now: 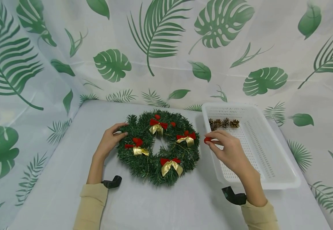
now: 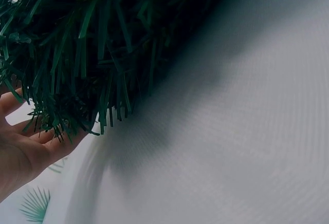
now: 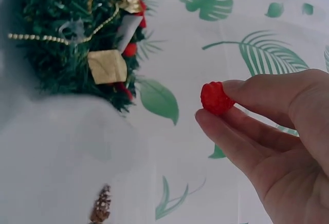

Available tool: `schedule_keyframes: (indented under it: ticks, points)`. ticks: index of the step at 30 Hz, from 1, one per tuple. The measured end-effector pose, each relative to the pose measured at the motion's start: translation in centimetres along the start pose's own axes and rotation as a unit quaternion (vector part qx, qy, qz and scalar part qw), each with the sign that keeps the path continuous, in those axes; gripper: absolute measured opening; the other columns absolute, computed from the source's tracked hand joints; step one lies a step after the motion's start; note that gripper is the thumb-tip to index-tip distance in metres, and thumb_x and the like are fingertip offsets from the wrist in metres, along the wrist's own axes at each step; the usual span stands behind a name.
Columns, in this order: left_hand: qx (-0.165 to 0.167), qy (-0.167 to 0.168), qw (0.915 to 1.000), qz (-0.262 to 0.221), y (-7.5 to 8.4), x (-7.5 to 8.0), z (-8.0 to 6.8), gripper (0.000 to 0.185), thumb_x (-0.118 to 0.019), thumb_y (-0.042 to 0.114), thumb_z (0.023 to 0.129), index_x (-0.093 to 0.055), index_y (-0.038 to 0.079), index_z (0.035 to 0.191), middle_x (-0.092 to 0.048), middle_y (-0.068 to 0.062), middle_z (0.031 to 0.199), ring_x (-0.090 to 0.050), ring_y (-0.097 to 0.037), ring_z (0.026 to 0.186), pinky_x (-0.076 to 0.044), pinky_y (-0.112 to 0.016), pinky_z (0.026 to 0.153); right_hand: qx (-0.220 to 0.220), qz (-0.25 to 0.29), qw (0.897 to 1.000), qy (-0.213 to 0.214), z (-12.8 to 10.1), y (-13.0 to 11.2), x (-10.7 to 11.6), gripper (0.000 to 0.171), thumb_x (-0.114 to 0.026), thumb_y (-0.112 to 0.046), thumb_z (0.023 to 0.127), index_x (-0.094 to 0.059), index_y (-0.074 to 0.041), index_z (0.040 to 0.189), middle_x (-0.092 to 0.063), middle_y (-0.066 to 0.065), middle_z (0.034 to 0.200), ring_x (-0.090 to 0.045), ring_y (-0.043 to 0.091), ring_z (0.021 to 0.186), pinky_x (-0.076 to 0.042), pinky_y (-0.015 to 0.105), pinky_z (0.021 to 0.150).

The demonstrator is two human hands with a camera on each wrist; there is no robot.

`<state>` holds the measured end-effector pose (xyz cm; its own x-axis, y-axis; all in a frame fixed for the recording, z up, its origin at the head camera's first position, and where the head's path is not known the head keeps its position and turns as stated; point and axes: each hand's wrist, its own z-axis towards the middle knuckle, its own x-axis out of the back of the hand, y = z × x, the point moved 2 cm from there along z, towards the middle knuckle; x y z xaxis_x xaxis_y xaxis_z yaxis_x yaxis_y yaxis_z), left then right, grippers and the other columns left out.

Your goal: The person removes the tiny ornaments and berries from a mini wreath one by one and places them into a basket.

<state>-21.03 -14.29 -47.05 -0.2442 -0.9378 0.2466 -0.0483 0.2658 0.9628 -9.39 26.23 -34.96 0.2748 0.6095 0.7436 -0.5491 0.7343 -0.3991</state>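
Observation:
A green tinsel wreath [image 1: 166,179] lies on the white table, dressed with red-and-gold bows [image 1: 170,166], several red berries [image 1: 157,117] and a thin gold bead string. At its left edge my left hand [image 1: 109,140] grips the greenery between thumb and fingers; in the left wrist view some fingers are hidden behind the needles [image 2: 103,54]. Between the wreath and the white basket, my right hand [image 1: 230,150] pinches a small bumpy red berry [image 3: 216,98] with thumb and fingertips. The berry hangs in the air, apart from the wreath's right side.
To the right stands a white perforated plastic basket [image 1: 278,140], with several brown pine cones [image 1: 225,122] at its far left end. Behind the table hangs a leaf-printed curtain [image 1: 166,76]. Each wrist wears a black camera mount [image 1: 113,182].

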Motion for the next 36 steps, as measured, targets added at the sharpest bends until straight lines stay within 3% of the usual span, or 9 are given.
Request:
schedule_keyframes:
  ticks: [10,21,30,36]
  points:
    - [0.002,0.000,1.0000,0.001,0.0,-0.1,0.0,0.054,-0.063,0.019,0.104,-0.047,0.013,0.155,-0.034,-0.018,0.165,-0.047,-0.046,0.141,-0.037,-0.063,0.114,0.004,-0.007,1.000,-0.002,0.1,0.7,0.9,0.029,-0.082,0.016,0.075,-0.076,0.001,0.099,-0.073,0.007,0.096,-0.075,0.025,0.081,-0.058,0.024,0.073]
    - [-0.002,-0.002,1.0000,0.001,-0.3,-0.1,0.1,0.050,-0.065,0.022,0.104,-0.052,0.016,0.152,-0.036,-0.015,0.164,-0.048,-0.044,0.141,-0.038,-0.062,0.114,-0.003,-0.025,1.000,-0.009,0.3,1.6,1.9,0.029,-0.083,0.017,0.074,-0.076,0.000,0.097,-0.073,0.008,0.095,-0.074,0.026,0.082,-0.053,0.010,0.076]
    - [-0.002,-0.003,1.0000,0.000,0.1,0.0,0.0,0.053,-0.065,0.022,0.104,-0.050,0.015,0.154,-0.034,-0.016,0.165,-0.046,-0.045,0.142,-0.037,-0.063,0.114,-0.010,-0.043,0.999,-0.029,0.5,2.5,2.3,0.028,-0.080,0.017,0.077,-0.075,0.001,0.099,-0.072,0.010,0.094,-0.074,0.028,0.082,-0.061,0.035,0.069]
    - [-0.004,-0.006,1.0000,-0.004,0.3,0.1,-0.2,0.054,-0.064,0.022,0.104,-0.048,0.013,0.155,-0.033,-0.017,0.166,-0.046,-0.046,0.142,-0.038,-0.063,0.113,-0.019,-0.048,0.998,-0.046,0.6,3.0,2.4,0.026,-0.079,0.016,0.078,-0.075,0.002,0.100,-0.071,0.010,0.091,-0.073,0.028,0.078,-0.062,0.038,0.066]
